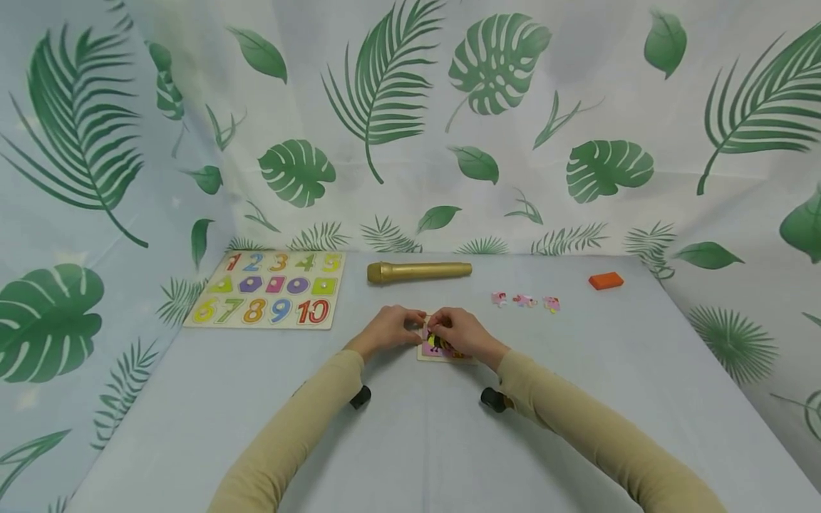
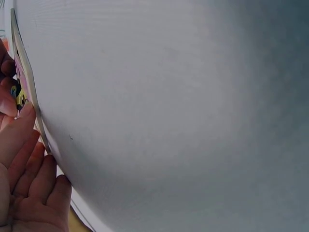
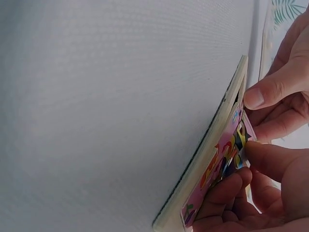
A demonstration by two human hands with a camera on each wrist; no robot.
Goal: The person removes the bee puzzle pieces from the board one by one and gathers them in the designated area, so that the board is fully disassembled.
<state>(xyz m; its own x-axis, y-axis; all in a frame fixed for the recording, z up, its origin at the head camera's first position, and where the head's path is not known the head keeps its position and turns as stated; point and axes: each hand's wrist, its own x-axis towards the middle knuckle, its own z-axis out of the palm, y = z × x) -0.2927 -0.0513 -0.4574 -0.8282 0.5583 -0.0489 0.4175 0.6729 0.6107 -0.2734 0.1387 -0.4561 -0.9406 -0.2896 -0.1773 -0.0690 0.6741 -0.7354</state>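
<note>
A small wooden jigsaw board [image 1: 442, 358] with a pink picture of a black-and-yellow insect lies between both hands. My right hand [image 1: 467, 333] is over it, thumb and forefinger pinching a jigsaw piece [image 3: 242, 137]. That piece is tilted up from the picture in the right wrist view. Along the board's left side, my left hand [image 1: 393, 329] touches the edge with thumb and fingertips, its fingers fairly straight in the left wrist view. Three loose pink jigsaw pieces [image 1: 524, 301] lie to the right, behind the hands. Part of the picture is hidden by the right hand.
A number and shape puzzle board [image 1: 337, 286] lies at the back left. Beside it rests a gold microphone [image 1: 420, 273]. An orange block [image 1: 606, 281] is at the back right. A leaf-patterned cloth [image 1: 410, 192] rises behind the table.
</note>
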